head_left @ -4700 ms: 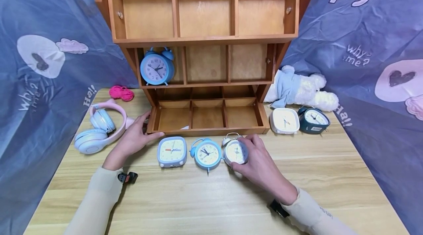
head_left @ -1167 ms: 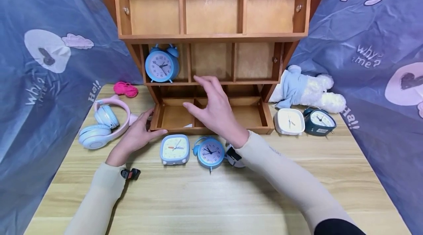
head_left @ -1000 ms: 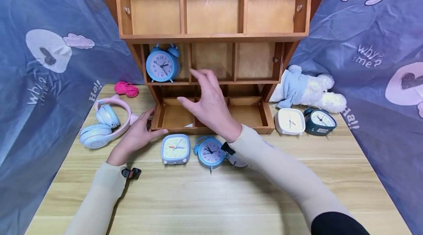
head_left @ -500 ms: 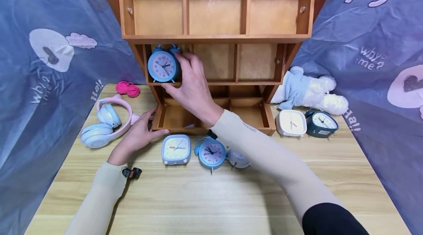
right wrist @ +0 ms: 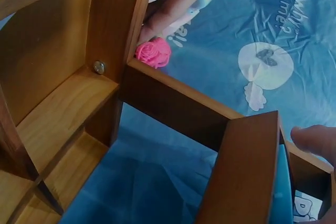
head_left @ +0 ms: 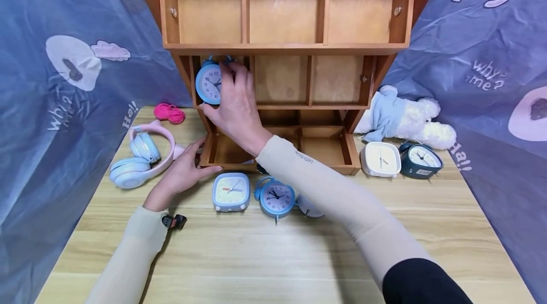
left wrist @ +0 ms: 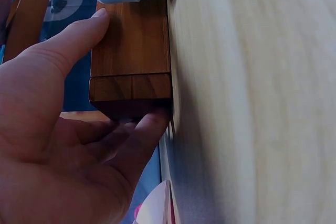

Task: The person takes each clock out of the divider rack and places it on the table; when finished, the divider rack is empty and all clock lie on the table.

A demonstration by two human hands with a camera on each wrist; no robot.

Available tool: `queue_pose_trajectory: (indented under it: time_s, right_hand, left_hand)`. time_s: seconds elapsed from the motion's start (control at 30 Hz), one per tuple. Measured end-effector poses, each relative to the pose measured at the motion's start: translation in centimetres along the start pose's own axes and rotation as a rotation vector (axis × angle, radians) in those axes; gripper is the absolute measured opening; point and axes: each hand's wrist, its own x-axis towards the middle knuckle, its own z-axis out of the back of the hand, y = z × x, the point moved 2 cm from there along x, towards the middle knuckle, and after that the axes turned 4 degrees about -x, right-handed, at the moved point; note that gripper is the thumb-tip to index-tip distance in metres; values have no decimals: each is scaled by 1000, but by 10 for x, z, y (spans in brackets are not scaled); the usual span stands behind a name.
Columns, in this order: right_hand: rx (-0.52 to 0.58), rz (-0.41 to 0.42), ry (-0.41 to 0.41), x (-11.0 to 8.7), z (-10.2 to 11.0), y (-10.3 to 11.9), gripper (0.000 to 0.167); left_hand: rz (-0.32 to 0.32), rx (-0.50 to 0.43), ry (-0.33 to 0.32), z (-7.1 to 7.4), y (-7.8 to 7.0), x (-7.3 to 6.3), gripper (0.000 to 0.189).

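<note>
A blue twin-bell alarm clock (head_left: 207,83) stands upright in the left compartment of the wooden shelf's (head_left: 286,51) middle tier. My right hand (head_left: 239,111) is over its right side. The fingers cover part of the dial and the thumb lies at the tier's front ledge, below the clock. Fingertip contact is partly hidden, so I cannot tell whether they grip it. In the right wrist view, the clock's blue side (right wrist: 283,192) shows near the thumb (right wrist: 315,139). My left hand (head_left: 181,173) grips the bottom tier's front left corner, thumb on the front board (left wrist: 131,40), fingers round the end.
A square blue clock (head_left: 231,192), a round blue clock (head_left: 278,198) and a pale clock (head_left: 309,207), partly behind my right sleeve, line the shelf's front. Headphones (head_left: 132,171) and pink yarn (head_left: 169,113) lie left. A white clock (head_left: 381,159), dark green clock (head_left: 420,160) and plush toy (head_left: 403,116) are right.
My right hand has let go of the pale clock on the table and moved up and left to the blue clock in the middle tier. The left hand still grips the shelf corner.
</note>
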Motion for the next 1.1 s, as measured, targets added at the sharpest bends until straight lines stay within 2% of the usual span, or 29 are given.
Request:
queue_pose_trajectory:
  time_s: [0.23,0.57,1.1]
  right_hand:
    - [-43,-56,-25,2,-9,5,107]
    - [-187,-96,-67,6,-21,13,108]
    - [-156,-67,-70,7,-19,10,97]
  left_hand:
    - [2,-22,5,0,-2,0,113]
    - [5,-12,4,1,-1,-1,115]
    - [9,-13,17,1,0,0,116]
